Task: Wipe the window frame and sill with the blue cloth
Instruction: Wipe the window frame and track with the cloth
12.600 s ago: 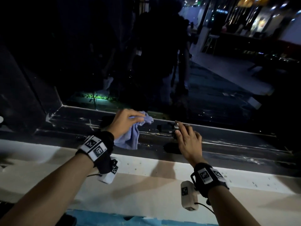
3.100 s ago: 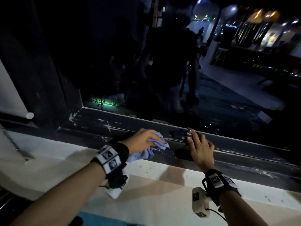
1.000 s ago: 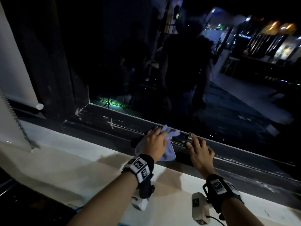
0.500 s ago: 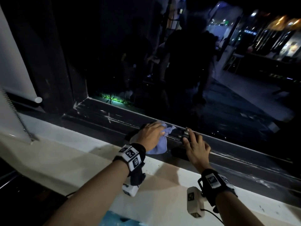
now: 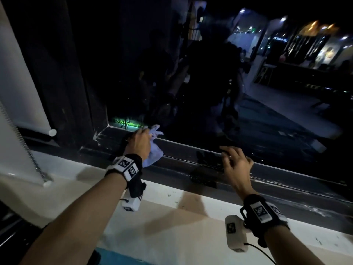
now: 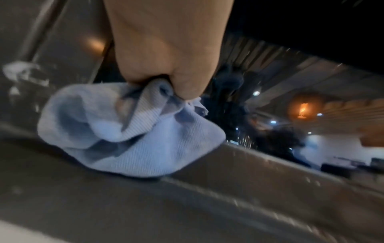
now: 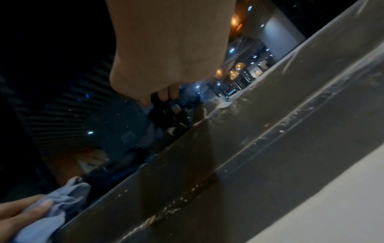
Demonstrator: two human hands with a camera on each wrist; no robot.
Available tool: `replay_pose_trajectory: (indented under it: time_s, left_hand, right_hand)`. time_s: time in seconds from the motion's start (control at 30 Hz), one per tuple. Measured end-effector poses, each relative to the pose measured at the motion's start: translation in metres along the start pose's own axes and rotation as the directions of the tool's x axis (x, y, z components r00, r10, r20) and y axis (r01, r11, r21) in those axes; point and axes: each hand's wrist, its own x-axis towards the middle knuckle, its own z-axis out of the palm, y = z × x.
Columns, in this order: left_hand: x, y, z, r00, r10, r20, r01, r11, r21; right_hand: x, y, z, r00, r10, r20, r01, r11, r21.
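While the left hand (image 5: 139, 144) bunched the cloth (image 5: 155, 150) in a tight pinch between thumb and curled fingers, the wad sat on the dark frame rail (image 5: 181, 150) at centre-left of the head view, close to the lower-left corner of the glass (image 5: 191, 83). Left wrist view showed most of the cloth (image 6: 129, 131) hanging loose below the fist (image 6: 166, 49), only its lower fold touching the rail (image 6: 207, 205).

Right hand (image 5: 235, 165) hovered at centre-right, fingers spread and relaxed, holding nothing; whether the fingertips touched the rail could not be told. A dark latch-like fitting (image 5: 208, 159) lay just left of it.

Pale grit streaked the groove (image 7: 176, 202) in the right wrist view, and specks dotted the white sill (image 5: 172, 217) in the lower frame.

Judgement: a flatter cloth under the fingers would likely clean better than this ball. Press into the groove and run long strokes along it, working the corner with a folded edge. The fitting may snag the cloth; wipe round it. The sill looked not yet done.
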Motion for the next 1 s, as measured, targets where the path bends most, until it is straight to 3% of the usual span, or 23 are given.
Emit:
replay_pose_trajectory:
  time_s: [0.1, 0.2, 0.27, 0.37, 0.47, 0.6, 0.67, 0.87, 1.0]
  left_hand:
    - [-0.017, 0.021, 0.027, 0.994, 0.103, -0.022, -0.1, 0.991, 0.093]
    - [-0.025, 0.058, 0.052, 0.985, 0.164, -0.049, -0.162, 0.986, 0.041]
    - [-0.028, 0.076, 0.062, 0.975, 0.224, 0.008, -0.224, 0.974, 0.019]
    - [-0.035, 0.095, 0.071, 0.901, 0.42, 0.108, -0.418, 0.907, -0.046]
    - [-0.048, 0.104, 0.063, 0.843, 0.523, 0.128, -0.493, 0.846, -0.204]
    - [-0.05, 0.085, 0.051, 0.822, 0.506, 0.26, -0.379, 0.828, -0.414]
    - [-0.049, 0.068, 0.039, 0.817, 0.51, 0.268, -0.322, 0.79, -0.522]
    - [-0.039, 0.012, -0.006, 0.931, 0.337, 0.137, -0.191, 0.774, -0.604]
    - [-0.039, -0.023, -0.04, 0.989, 0.135, 0.064, -0.034, 0.618, -0.785]
  right_hand:
    - [-0.004, -0.005, 0.006, 0.999, -0.041, 0.022, 0.043, 0.994, -0.104]
    - [-0.016, 0.002, 0.011, 0.996, -0.024, 0.08, 0.034, 0.992, -0.124]
    - [-0.02, 0.003, 0.013, 0.996, -0.025, 0.084, 0.037, 0.989, -0.143]
    - [-0.019, -0.002, 0.016, 0.997, -0.005, 0.081, 0.017, 0.99, -0.143]
    - [-0.014, -0.014, 0.017, 0.999, -0.037, 0.041, 0.041, 0.993, -0.107]
    - [-0.01, -0.041, 0.028, 0.979, -0.188, 0.073, 0.184, 0.981, 0.055]
    - [-0.011, -0.059, 0.037, 0.97, -0.235, 0.06, 0.222, 0.96, 0.173]
    - [-0.009, -0.119, 0.079, 0.95, -0.27, 0.154, 0.208, 0.92, 0.331]
    - [-0.004, -0.163, 0.108, 0.927, -0.318, 0.197, 0.198, 0.863, 0.465]
